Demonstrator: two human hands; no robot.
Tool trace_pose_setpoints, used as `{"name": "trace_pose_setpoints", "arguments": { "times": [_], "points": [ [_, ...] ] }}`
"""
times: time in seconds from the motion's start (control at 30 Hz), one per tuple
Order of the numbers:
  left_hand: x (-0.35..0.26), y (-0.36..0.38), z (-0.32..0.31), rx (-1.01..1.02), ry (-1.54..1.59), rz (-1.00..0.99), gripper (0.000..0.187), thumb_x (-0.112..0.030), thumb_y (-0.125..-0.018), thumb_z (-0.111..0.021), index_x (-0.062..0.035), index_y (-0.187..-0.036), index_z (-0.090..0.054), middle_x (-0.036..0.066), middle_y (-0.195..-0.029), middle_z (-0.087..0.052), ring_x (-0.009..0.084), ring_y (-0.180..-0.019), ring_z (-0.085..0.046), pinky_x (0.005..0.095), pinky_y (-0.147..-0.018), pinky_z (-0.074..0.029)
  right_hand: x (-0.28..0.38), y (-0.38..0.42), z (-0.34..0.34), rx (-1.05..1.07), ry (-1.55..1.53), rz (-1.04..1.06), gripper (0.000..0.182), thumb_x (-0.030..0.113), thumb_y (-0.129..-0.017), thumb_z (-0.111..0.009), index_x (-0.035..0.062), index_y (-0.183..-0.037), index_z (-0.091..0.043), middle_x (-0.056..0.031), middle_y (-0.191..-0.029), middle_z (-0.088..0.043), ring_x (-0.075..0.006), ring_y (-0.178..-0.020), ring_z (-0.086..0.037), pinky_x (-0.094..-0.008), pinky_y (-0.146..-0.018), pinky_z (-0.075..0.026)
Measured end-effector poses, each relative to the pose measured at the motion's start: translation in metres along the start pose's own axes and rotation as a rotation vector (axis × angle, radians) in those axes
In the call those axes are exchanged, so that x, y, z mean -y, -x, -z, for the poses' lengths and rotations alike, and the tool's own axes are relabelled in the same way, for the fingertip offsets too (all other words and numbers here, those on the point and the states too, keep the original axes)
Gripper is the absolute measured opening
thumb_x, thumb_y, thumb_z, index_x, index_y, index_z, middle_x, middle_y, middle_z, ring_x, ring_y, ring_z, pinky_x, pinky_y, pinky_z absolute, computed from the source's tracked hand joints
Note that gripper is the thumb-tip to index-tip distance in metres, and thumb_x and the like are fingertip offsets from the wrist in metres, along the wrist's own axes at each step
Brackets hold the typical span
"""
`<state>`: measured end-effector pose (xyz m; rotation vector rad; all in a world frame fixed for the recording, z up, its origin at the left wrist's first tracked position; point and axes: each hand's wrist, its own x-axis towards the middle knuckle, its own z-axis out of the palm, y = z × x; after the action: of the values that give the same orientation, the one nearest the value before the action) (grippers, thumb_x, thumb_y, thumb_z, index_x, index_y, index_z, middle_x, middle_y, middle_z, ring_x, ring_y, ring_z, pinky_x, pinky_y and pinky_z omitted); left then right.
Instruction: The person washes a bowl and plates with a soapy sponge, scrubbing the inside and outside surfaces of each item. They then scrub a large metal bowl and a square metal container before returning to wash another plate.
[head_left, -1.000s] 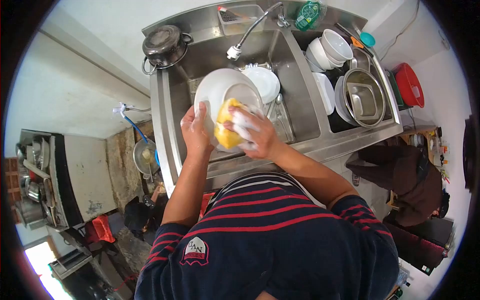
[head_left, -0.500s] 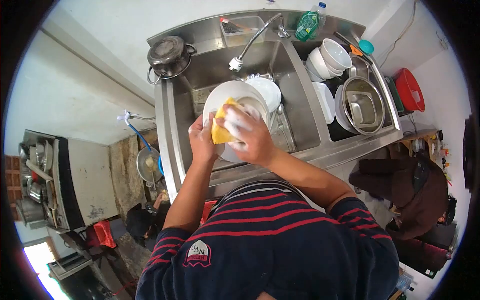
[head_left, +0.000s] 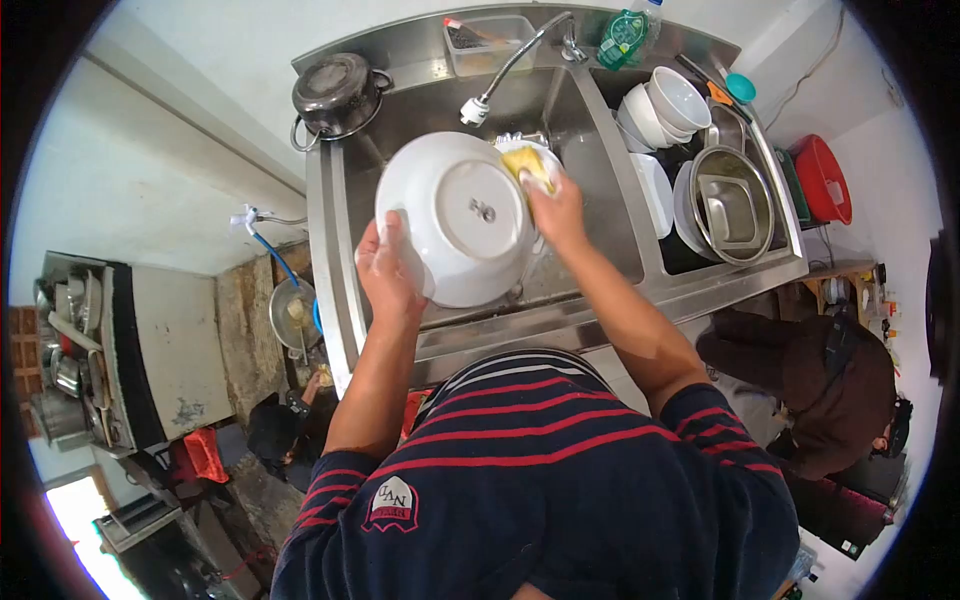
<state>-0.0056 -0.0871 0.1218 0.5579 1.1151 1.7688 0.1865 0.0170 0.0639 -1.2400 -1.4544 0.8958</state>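
Observation:
A large white bowl (head_left: pixel 430 200) is held over the sink, its underside with a foot ring and a dark mark facing me. My left hand (head_left: pixel 388 265) grips its left edge, thumb on the outer wall, the other fingers mostly hidden behind. At the bowl's right edge my right hand (head_left: pixel 555 205) is closed on a yellow sponge (head_left: pixel 524 163), with some white suds on the fingers. Behind the bowl, partly hidden, a white plate (head_left: pixel 548 158) and some cutlery lie in the sink basin (head_left: pixel 605 235).
A flexible faucet (head_left: pixel 490 95) hangs over the basin. A dark pot (head_left: pixel 338 95) stands on the left rim. White bowls (head_left: pixel 678 98) and metal pans (head_left: pixel 733 210) fill the right compartment. A green bottle (head_left: pixel 622 40) stands behind. Two other people are at the lower left and right.
The bowl has been turned over, so its underside now faces me. My right hand has moved with the sponge from its inside to its right edge.

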Motion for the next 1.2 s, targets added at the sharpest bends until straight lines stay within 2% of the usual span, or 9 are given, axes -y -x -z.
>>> {"name": "trace_pose_setpoints", "arguments": {
  "times": [0.2,0.37,0.53,0.63,0.73,0.83,0.87,1.1,1.2],
  "points": [
    [0.011,-0.01,-0.013,-0.241,0.105,0.035,0.034,-0.027,-0.094,-0.059,0.0024,-0.11,-0.06,0.011,-0.1,-0.065,0.0187,-0.09,-0.062,0.0314,-0.079,-0.049,0.022,0.064,-0.015,-0.133,0.083,0.274,0.039,0.014,-0.085,-0.064,-0.0052,-0.118,-0.057,-0.0222,-0.125,-0.054,-0.0371,-0.113,-0.054,-0.0398,-0.097,-0.041],
    [0.034,-0.032,0.004,-0.26,-0.036,0.101,0.034,-0.026,-0.094,-0.059,0.0028,-0.112,-0.058,0.011,-0.101,-0.064,0.0211,-0.091,-0.062,0.035,-0.081,-0.05,0.056,0.083,-0.016,0.246,0.375,0.75,0.048,0.019,-0.078,-0.065,0.0064,-0.124,-0.058,-0.0217,-0.136,-0.045,-0.0418,-0.118,-0.048,-0.0528,-0.098,-0.037],
    [0.036,-0.045,0.017,-0.215,0.152,0.185,0.034,-0.022,-0.094,-0.057,0.0042,-0.116,-0.057,0.012,-0.107,-0.064,0.0235,-0.095,-0.062,0.0369,-0.085,-0.05,0.03,0.081,0.006,0.309,0.382,1.005,0.053,0.019,-0.077,-0.064,0.0116,-0.129,-0.057,-0.0183,-0.137,-0.045,-0.0376,-0.119,-0.051,-0.0513,-0.096,-0.041],
    [0.028,-0.046,0.027,-0.149,0.241,0.192,0.034,-0.02,-0.093,-0.057,0.0046,-0.117,-0.055,0.013,-0.109,-0.063,0.025,-0.097,-0.062,0.0377,-0.086,-0.05,0.008,0.072,0.018,0.037,0.27,0.745,0.046,0.016,-0.08,-0.064,0.0073,-0.125,-0.058,-0.0195,-0.133,-0.049,-0.0384,-0.115,-0.054,-0.0481,-0.094,-0.044],
    [0.015,-0.035,0.024,-0.022,0.138,0.254,0.033,-0.022,-0.093,-0.058,0.0039,-0.114,-0.057,0.013,-0.103,-0.065,0.0223,-0.089,-0.065,0.0355,-0.081,-0.052,-0.008,0.041,0.022,-0.052,0.026,0.367,0.042,0.015,-0.083,-0.064,0.0024,-0.122,-0.058,-0.0208,-0.127,-0.053,-0.0394,-0.112,-0.055,-0.0444,-0.094,-0.044],
    [0.015,-0.023,0.018,0.166,-0.03,0.243,0.032,-0.023,-0.093,-0.059,0.0041,-0.111,-0.059,0.011,-0.097,-0.067,0.0184,-0.081,-0.065,0.0313,-0.075,-0.052,0.009,0.007,0.023,-0.034,0.162,0.244,0.039,0.014,-0.084,-0.064,-0.0005,-0.12,-0.058,-0.0207,-0.123,-0.056,-0.0392,-0.109,-0.056,-0.0417,-0.092,-0.046],
    [0.015,-0.015,0.01,0.188,-0.098,0.208,0.031,-0.023,-0.093,-0.06,0.0045,-0.107,-0.062,0.009,-0.092,-0.068,0.0148,-0.076,-0.064,0.0273,-0.071,-0.05,0.027,0.004,0.022,0.007,0.222,0.229,0.037,0.012,-0.085,-0.064,-0.0004,-0.119,-0.058,-0.0181,-0.122,-0.058,-0.0323,-0.112,-0.056,-0.0389,-0.097,-0.042],
    [0.046,-0.015,0.021,0.517,-0.134,0.186,0.022,-0.012,-0.089,-0.055,0.0044,-0.101,-0.063,0.008,-0.092,-0.068,0.0114,-0.077,-0.062,0.0248,-0.07,-0.048,0.093,0.024,-0.024,0.279,0.338,0.851,0.048,0.018,-0.07,-0.068,0.0064,-0.116,-0.062,-0.0161,-0.129,-0.053,-0.0385,-0.115,-0.051,-0.0459,-0.097,-0.041],
    [0.033,-0.005,0.019,0.45,-0.194,0.134,0.017,-0.009,-0.089,-0.055,0.0028,-0.097,-0.065,0.005,-0.087,-0.067,0.0085,-0.074,-0.059,0.0236,-0.066,-0.046,0.092,0.017,-0.022,0.277,0.316,0.799,0.043,0.018,-0.07,-0.066,0.0075,-0.112,-0.063,-0.0161,-0.123,-0.056,-0.0362,-0.11,-0.053,-0.0456,-0.094,-0.042]
  ]
}}
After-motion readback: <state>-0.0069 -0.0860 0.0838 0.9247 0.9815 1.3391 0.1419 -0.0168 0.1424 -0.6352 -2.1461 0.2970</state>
